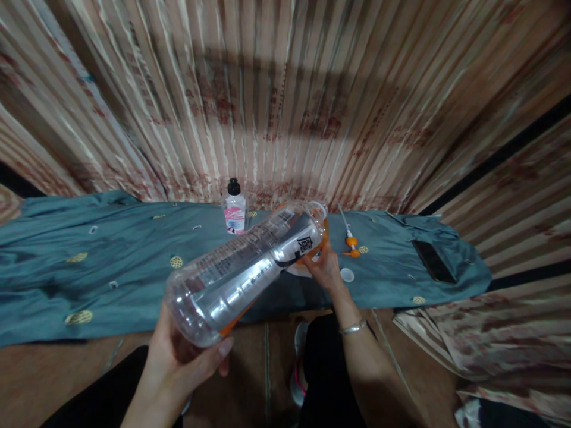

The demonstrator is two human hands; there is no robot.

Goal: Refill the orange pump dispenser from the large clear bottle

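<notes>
A large clear plastic bottle (250,267) with a silver label and orange edges is held tilted in front of me, its uncapped mouth up to the right. My left hand (190,359) grips its base from below. My right hand (325,264) is closed near its neck end, with the fingers partly hidden. Something orange and white shows behind the bottle by that hand; I cannot tell its shape. To the right, an orange and white pump head (351,242) with a thin tube lies on the cloth. A small white cap (347,274) is nearer the wrist.
A small clear bottle (235,214) with a black cap and pink label stands at the back. A dark phone-like slab (433,260) lies at the right. Green patterned cloth (134,261) covers the narrow surface, and a striped curtain (276,107) hangs close behind it.
</notes>
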